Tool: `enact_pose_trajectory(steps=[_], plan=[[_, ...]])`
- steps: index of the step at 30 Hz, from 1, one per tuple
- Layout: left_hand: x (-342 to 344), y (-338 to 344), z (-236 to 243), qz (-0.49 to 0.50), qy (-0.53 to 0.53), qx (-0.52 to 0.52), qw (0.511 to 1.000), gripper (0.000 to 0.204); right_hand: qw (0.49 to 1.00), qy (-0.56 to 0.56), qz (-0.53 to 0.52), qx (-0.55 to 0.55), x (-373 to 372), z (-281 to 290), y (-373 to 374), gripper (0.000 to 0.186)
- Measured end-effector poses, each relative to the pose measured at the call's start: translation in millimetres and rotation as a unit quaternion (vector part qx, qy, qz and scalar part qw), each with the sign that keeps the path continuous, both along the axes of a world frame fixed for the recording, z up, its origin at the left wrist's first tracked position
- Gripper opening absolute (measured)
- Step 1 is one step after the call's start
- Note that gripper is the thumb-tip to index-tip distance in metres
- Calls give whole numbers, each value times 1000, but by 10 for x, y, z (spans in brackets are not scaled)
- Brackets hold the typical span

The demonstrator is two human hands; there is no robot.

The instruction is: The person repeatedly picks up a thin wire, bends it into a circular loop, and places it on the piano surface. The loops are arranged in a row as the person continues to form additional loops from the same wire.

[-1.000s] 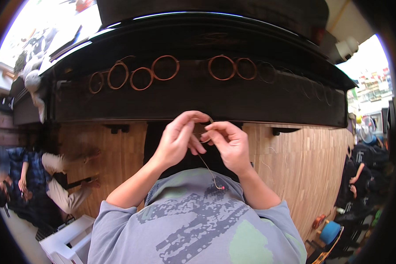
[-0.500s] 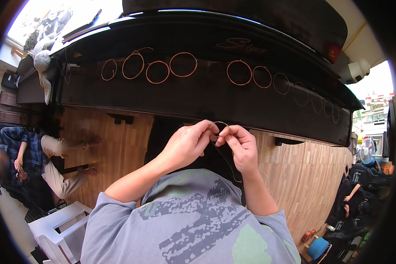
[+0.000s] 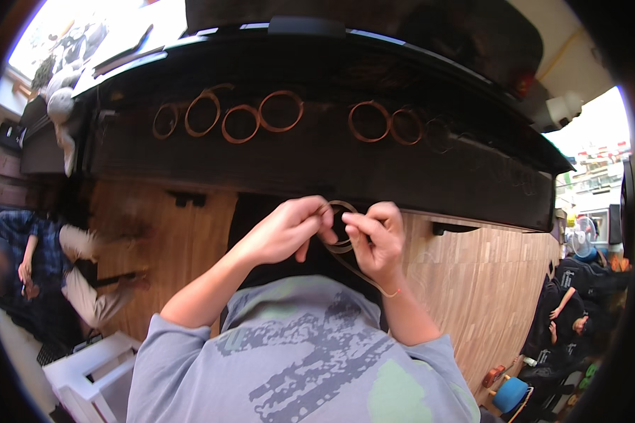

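In front of my chest, both hands work on a thin coiled string, its wire forming a small ring. My left hand pinches the ring's left side, fingers bent inward. At the right side, my right hand has thumb and forefinger pinched at the coil, though blur hides the exact contact. A loose tail of the string trails down to my right wrist. Beyond my hands, on the black piano lid, lie several copper-coloured coiled strings. Fainter thin silvery coils rest farther right.
The black piano spans the scene ahead, its front edge just past my hands. On the left a person sits near a white stool. More people in black are at the far right, beside a blue round object.
The string between my hands now shows as a fuller ring. My hands have moved slightly left and a little apart. The view has shifted and blurred.
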State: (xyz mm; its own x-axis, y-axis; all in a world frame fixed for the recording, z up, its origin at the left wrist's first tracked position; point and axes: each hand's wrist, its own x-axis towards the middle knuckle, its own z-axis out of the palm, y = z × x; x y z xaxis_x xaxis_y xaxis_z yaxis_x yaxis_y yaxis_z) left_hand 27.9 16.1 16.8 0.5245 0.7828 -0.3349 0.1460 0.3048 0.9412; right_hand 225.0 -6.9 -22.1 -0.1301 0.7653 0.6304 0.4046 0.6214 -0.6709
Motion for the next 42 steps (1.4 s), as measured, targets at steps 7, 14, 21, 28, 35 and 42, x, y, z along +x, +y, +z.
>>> enact_pose_trajectory(steps=[7,14,21,28,35,42], plan=[[43,-54,-68,48,130,196,971,13,917,305,124,-224,-43,-163,-40,40],[-22,-8,-106,91,93,217,967,16,740,514,287,-325,77,-60,0,28],[-140,35,-213,154,-16,167,974,19,578,581,431,-378,275,-28,-74,25],[-165,61,-161,168,-126,81,974,24,699,407,367,-459,399,-89,-2,25],[-2,2,-98,125,-96,93,983,25,852,194,246,-419,-68,37,24,34],[-22,-1,-141,93,-14,128,987,34,846,245,226,-417,-97,167,26,23]])
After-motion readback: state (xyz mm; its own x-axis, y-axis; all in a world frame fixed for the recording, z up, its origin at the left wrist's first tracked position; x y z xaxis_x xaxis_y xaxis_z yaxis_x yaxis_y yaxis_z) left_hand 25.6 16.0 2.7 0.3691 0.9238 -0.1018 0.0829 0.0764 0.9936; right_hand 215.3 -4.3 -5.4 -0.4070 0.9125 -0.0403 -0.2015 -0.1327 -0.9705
